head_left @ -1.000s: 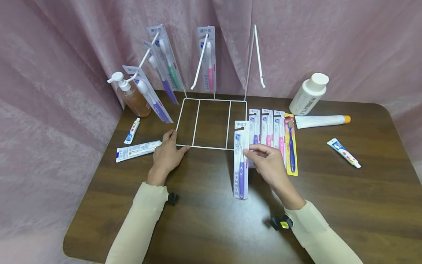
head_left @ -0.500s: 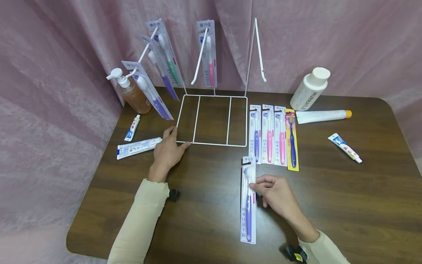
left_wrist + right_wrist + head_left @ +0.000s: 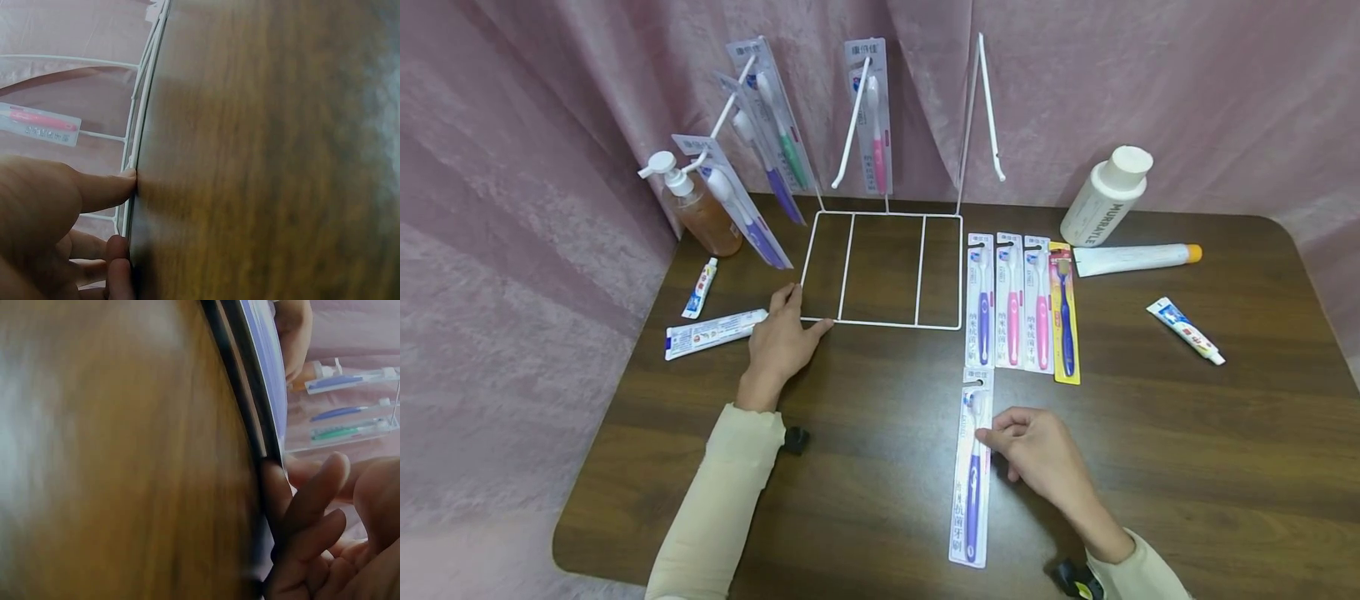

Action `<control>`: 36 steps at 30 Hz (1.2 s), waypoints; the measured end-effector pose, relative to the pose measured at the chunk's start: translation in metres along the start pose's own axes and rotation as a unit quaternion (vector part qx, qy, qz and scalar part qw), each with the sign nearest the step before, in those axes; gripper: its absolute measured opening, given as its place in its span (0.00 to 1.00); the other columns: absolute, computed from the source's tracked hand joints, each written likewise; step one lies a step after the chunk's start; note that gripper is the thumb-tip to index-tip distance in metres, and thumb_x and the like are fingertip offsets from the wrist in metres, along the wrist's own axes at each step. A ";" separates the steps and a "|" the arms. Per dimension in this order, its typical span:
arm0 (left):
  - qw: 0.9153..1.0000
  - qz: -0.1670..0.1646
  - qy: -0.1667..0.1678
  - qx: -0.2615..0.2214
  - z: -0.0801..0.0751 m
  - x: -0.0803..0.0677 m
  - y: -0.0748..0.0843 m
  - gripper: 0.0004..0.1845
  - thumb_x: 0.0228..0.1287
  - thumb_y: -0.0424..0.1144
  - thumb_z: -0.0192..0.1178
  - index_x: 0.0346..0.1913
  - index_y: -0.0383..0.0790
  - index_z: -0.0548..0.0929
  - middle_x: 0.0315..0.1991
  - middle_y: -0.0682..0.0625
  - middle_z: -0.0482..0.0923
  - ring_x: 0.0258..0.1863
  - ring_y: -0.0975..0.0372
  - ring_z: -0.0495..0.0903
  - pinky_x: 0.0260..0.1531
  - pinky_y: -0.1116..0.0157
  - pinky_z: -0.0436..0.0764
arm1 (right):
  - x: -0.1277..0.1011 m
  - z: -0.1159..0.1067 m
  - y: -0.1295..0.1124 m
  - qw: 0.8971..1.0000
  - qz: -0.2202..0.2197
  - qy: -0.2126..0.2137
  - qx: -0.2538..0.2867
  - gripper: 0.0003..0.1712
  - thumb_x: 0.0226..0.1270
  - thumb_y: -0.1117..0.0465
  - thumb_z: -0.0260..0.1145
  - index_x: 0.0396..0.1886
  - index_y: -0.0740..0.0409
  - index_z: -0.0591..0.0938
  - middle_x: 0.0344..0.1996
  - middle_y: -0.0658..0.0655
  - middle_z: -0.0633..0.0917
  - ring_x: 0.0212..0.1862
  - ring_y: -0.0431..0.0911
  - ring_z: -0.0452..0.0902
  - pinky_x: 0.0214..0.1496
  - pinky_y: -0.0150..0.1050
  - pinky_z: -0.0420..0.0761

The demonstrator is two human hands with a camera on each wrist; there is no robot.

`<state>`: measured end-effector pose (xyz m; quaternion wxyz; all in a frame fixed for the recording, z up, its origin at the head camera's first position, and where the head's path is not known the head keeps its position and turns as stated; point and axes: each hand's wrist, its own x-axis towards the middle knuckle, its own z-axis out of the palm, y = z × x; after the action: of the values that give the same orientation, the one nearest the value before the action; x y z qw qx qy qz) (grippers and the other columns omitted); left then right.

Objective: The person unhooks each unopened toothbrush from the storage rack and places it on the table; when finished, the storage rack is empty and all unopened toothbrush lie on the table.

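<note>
Pink curtain (image 3: 1075, 83) behind wooden table (image 3: 1187, 467). Four packaged toothbrushes (image 3: 877, 125) hung on white wire rack (image 3: 960, 271), upper left to centre; four flat packs (image 3: 1012, 312) unhung, mid-right. Purple-handled pack (image 3: 973, 500), lower centre, pinched by right hand (image 3: 1041, 458), unhung. Rack touched by left hand (image 3: 777, 342), thumb apart.

Perhaps a shop-style corner: packaged toothbrushes (image 3: 878, 125) hang on a rack (image 3: 921, 267) before curtains (image 3: 1060, 75).

Left forearm (image 3: 715, 496), pale-sleeved: is slanting forward and inward. Left hand (image 3: 782, 342): its back is facing up, its thumb is stretching sideways, apart from the fingers. Right forearm (image 3: 1135, 567), pale-sleeved: is angling forward and leftward. Right hand (image 3: 1037, 450): thumb and fingertips are pinching, lower fingers are curling inward.
</note>
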<state>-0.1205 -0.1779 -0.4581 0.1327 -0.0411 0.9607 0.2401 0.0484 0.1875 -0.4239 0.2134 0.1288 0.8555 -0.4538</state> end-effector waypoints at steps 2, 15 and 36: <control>1.000 -0.001 0.000 0.000 -0.001 -0.001 0.001 0.51 0.84 0.58 0.66 0.93 0.34 0.55 0.95 0.38 0.52 0.79 0.33 0.77 0.70 0.33 0.79 | 0.001 -0.002 0.001 1.000 -0.004 -0.004 -0.014 0.12 0.76 0.53 0.80 0.36 0.56 0.92 0.13 0.49 0.82 0.19 0.45 0.79 0.27 0.36 0.70; 1.000 0.004 0.006 0.006 -0.004 -0.001 0.002 0.51 0.84 0.59 0.66 0.93 0.34 0.56 0.95 0.39 0.53 0.76 0.32 0.80 0.66 0.34 0.82 | 0.010 -0.015 -0.008 0.997 -0.037 -0.050 -0.049 0.14 0.76 0.56 0.81 0.33 0.58 0.89 0.19 0.50 0.89 0.25 0.43 0.85 0.32 0.36 0.74; 1.000 0.005 0.002 -0.006 0.000 0.001 0.000 0.52 0.84 0.59 0.67 0.93 0.34 0.56 0.95 0.38 0.53 0.84 0.34 0.73 0.72 0.32 0.79 | 0.010 -0.017 -0.012 0.995 -0.026 -0.055 -0.075 0.15 0.74 0.55 0.82 0.30 0.56 0.88 0.21 0.49 0.91 0.25 0.42 0.87 0.36 0.37 0.78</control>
<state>-0.1217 -0.1781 -0.4591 0.1290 -0.0380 0.9598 0.2463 0.0301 0.1953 -0.4115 0.2571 0.0654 0.8773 -0.3999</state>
